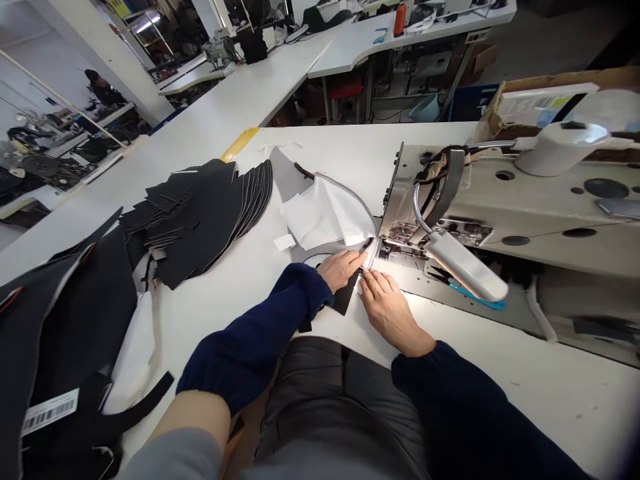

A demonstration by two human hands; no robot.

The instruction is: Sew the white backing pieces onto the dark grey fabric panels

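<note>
head | forward, down | fairly near hands (341, 268) (393, 312) | edges seem stretched

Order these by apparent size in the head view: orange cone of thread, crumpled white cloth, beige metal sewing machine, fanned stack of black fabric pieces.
1. Beige metal sewing machine
2. Fanned black fabric stack
3. Crumpled white cloth
4. Orange thread cone, farther away

The worktop (225, 293) is smooth, white and a bit shiny. The sewing machine (550, 207) is pale, smooth metal. The stacked pieces (210, 207) look like dark, matt cloth. The folded sheet (320, 213) is soft white cloth. The lamp (467, 267) looks smooth and glossy.
</note>
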